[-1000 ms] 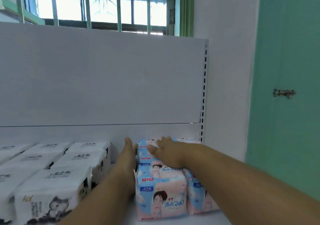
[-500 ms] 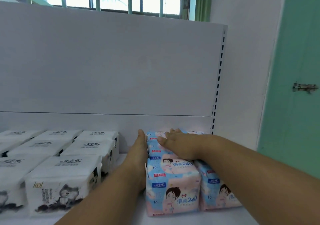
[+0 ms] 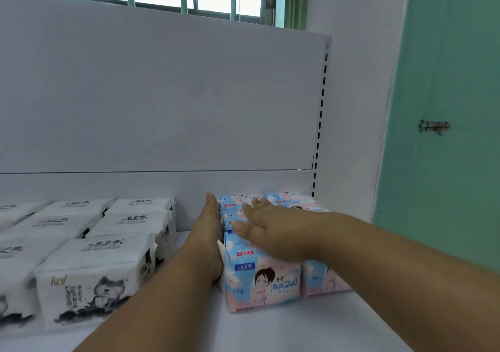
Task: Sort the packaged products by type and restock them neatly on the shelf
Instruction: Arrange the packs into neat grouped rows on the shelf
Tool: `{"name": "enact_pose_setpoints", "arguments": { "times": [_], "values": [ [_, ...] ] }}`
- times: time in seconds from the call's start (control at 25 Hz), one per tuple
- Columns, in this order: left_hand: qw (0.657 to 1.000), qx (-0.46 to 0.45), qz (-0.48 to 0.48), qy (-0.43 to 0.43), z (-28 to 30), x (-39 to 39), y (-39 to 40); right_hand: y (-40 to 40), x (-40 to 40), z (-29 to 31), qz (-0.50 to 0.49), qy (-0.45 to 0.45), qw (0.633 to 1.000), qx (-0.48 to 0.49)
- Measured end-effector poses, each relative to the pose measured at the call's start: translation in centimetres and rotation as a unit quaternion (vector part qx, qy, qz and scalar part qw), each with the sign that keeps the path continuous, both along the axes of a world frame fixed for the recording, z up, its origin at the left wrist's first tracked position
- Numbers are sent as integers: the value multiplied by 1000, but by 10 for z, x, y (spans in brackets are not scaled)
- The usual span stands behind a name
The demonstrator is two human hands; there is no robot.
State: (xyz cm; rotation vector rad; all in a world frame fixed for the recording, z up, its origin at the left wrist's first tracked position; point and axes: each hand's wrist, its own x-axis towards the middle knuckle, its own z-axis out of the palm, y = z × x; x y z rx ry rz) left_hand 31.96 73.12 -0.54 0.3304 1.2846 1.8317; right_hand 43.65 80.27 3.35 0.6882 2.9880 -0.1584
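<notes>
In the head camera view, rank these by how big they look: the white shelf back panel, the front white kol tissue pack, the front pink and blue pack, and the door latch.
1. white shelf back panel
2. kol tissue pack
3. front pink and blue pack, close to the kol pack and partly hidden by the right hand, so this order is unsure
4. door latch

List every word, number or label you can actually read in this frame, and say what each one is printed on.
"kol": front of the white tissue pack with the cat drawing.
"240", after two Chinese characters: front pink-and-blue pack.
"10": same pack, top and lower left; also on the neighbouring pack.
"240": partly visible on a rear pack.
Script logos on the white pack tops, the red and blue labels and the small print are too blurred to read.
</notes>
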Motion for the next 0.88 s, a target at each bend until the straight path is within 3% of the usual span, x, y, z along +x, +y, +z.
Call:
{"name": "enact_pose_setpoints", "arguments": {
  "times": [0.28, 0.32, 0.4, 0.44, 0.52, 0.64, 0.68, 0.72, 0.76, 0.88],
  "values": [
    [999, 17, 41, 8, 0, -1, -2, -7, 11, -5, -9, 51, 999, 4],
    [997, 11, 58, 44, 1, -1, -5, -5, 21, -3, -4, 59, 998, 4],
    [975, -36, 92, 198, 9, 2, -14, 5, 46, 1, 8, 56, 998, 24],
    [944, -54, 87, 312, 15, 5, -23, 14, 58, 1, 9, 43, 998, 42],
    [837, -110, -30, 535, 32, 15, -32, 32, 72, -1, -4, 10, 997, 74],
    [592, -284, -218, 722, 40, 38, -25, 49, 77, -9, -13, -1, 998, 68],
    [518, -316, -221, 764, 33, 42, -19, 51, 75, -11, -7, 4, 998, 63],
    [471, -323, -202, 796, 25, 45, -13, 52, 73, -13, 1, 11, 998, 62],
    [449, -321, -174, 816, 20, 46, -8, 53, 70, -15, 12, 18, 998, 63],
    [427, -330, -133, 831, 15, 45, -2, 62, 68, -16, 38, 25, 997, 65]
  ]
}}
